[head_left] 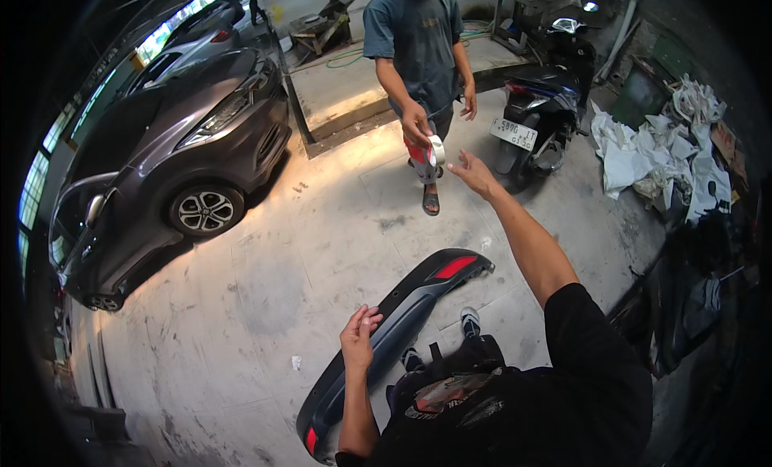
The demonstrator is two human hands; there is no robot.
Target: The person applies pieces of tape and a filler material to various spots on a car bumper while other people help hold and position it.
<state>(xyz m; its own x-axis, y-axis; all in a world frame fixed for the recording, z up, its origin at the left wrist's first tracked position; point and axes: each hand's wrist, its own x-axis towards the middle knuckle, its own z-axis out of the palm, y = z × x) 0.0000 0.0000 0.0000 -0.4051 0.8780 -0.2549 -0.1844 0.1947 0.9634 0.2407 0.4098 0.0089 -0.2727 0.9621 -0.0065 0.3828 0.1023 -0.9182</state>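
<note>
My right hand (474, 176) reaches forward, open with fingers spread, just short of a pale roll of tape (437, 151). Another person (414, 41) in a dark teal T-shirt holds that roll out in one hand, the other hanging at their side. My left hand (360, 337) is raised over the bumper, fingers loosely bent and apart, with nothing visible in it. The dark car bumper (406, 310) with red reflectors at both ends lies slantwise on the floor in front of my feet.
A dark grey car (153, 161) stands on the left, with another car (189, 45) behind it. A black scooter (543, 105) is parked at the far right, beside heaped white sheeting (643, 149). A low step (354, 117) edges the floor behind the person.
</note>
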